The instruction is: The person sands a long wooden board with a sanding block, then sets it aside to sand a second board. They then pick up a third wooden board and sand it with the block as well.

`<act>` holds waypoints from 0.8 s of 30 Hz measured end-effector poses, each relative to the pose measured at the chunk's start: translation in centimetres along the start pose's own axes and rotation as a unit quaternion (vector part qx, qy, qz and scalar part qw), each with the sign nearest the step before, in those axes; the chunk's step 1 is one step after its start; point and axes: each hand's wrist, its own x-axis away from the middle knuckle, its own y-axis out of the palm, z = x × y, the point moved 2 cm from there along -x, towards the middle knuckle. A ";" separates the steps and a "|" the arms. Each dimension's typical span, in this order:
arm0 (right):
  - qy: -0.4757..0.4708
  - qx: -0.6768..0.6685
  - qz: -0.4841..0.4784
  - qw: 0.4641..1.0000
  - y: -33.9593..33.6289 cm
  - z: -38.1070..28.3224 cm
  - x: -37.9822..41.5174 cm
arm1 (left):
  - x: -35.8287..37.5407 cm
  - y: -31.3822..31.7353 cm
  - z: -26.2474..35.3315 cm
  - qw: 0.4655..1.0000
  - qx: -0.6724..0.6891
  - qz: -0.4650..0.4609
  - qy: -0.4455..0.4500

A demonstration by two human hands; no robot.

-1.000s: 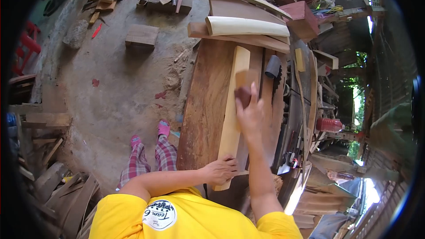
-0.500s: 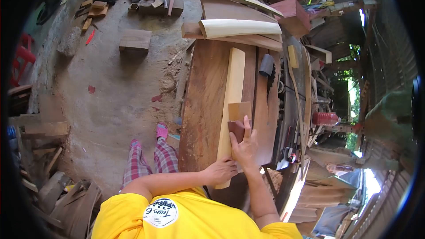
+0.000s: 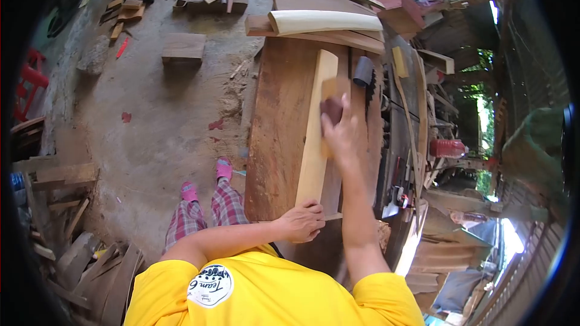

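Observation:
A long pale wooden strip (image 3: 313, 139) lies lengthwise on the brown wooden workbench (image 3: 275, 115). My left hand (image 3: 302, 222) is closed around the strip's near end. Farther up, my right hand (image 3: 341, 133) presses a piece of sandpaper (image 3: 331, 109) along the strip's right side, smeared a little by motion. The sandpaper shows a dark reddish-brown part and a tan flap; whether a block sits inside it is hidden. A dark grey cylinder (image 3: 362, 71) rests on the bench just beyond my right hand.
Across the bench's far end lie a pale curved wooden piece (image 3: 326, 22) and other boards. A reddish wooden box (image 3: 396, 9) stands at the back right. On the concrete floor to the left sits a wooden block (image 3: 183, 46). Scrap wood (image 3: 75, 259) is piled at lower left.
My right hand has slid the sandpaper away from me, up along the strip. My left hand stays at the near end, shifted slightly. The view has tilted a little.

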 end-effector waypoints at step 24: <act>-0.030 0.106 -0.072 0.991 -2.9 -2.8 8.1 | 0.1 0.6 -0.3 0.999 -0.002 0.041 -0.013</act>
